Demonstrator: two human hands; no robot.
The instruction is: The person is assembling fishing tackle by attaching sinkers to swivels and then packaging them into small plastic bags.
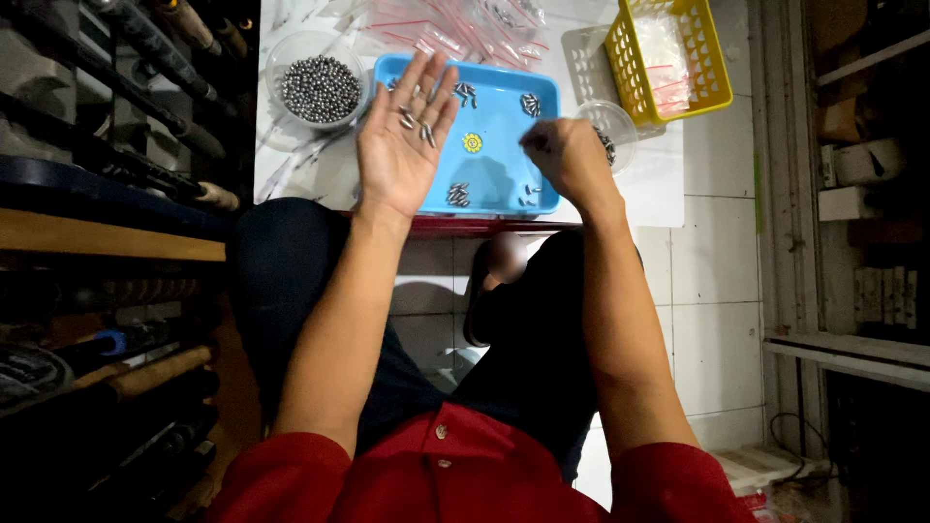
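Clear round plastic bowl (318,87) filled with grey metal balls, upper left on the white tabletop (659,189). Heap of clear zip bags with red seal strips (465,29) along the far edge. Yellow plastic lattice basket (668,60) holding clear bags, upper right; a white lattice basket (589,60) just beside it. Dark rods with cork grips (145,58) racked at left. White tiled floor (717,261) beneath.
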